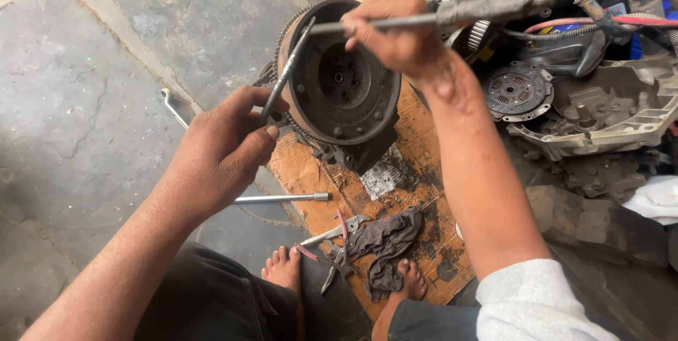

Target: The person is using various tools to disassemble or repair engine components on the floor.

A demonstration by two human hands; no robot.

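I see a round, rusty flywheel [342, 83] with a toothed ring around its edge; it stands on its edge on a stained wooden board and its hollow face with bolt holes looks toward me. A thin dark metal rod [286, 74] leans slanted across its left rim. A longer grey steel bar [395, 24] lies almost level over its top.

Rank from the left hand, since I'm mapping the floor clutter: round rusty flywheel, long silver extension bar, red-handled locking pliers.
1. Round rusty flywheel, just right of the left hand.
2. Long silver extension bar, lying on the floor below it.
3. Red-handled locking pliers, farther down, by the feet.
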